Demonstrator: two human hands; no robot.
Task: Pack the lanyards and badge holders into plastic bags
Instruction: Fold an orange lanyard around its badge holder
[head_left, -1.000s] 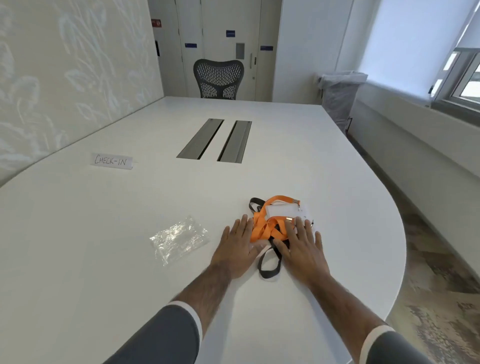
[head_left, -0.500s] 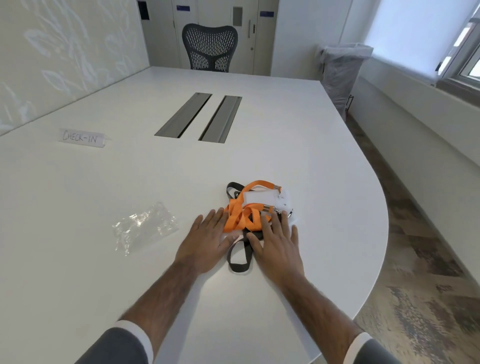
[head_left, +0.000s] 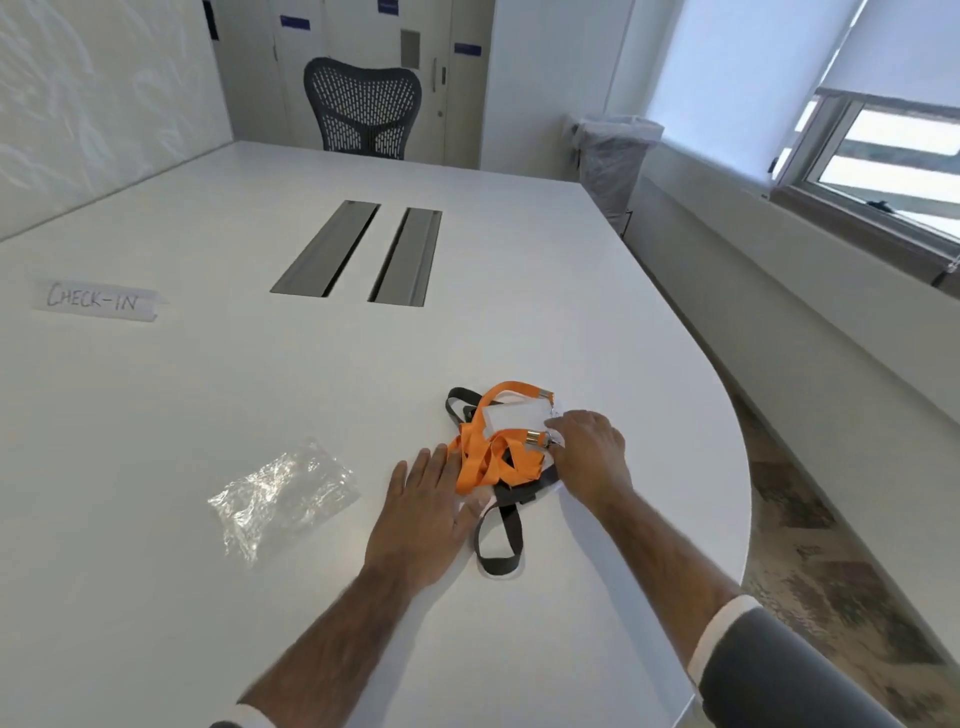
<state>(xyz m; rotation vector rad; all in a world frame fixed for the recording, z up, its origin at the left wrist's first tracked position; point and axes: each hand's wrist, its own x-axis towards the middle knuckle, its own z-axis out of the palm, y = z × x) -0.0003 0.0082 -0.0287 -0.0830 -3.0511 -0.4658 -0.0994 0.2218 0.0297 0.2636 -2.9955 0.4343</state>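
**me:** Orange lanyard (head_left: 488, 457) and a black lanyard (head_left: 498, 545) are tangled on the white table (head_left: 208, 389), near the plastic bag (head_left: 283, 491), to its right. A badge holder (head_left: 511, 418) sits on top.

**reply:** and your hands?

**me:** My left hand (head_left: 423, 512) lies flat between the bag and the pile, touching the orange strap. My right hand (head_left: 589, 449), on the far side from the bag, curls its fingers on the badge holder's edge.

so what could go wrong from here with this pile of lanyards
The orange fabric lanyards and dark grey strap lanyard are tangled, so lifting where the right hand curls at the silver metal clip may drag the whole pile. The crumpled clear plastic bag lies apart, beyond the left hand, so a one-handed reach could loosen the pile.
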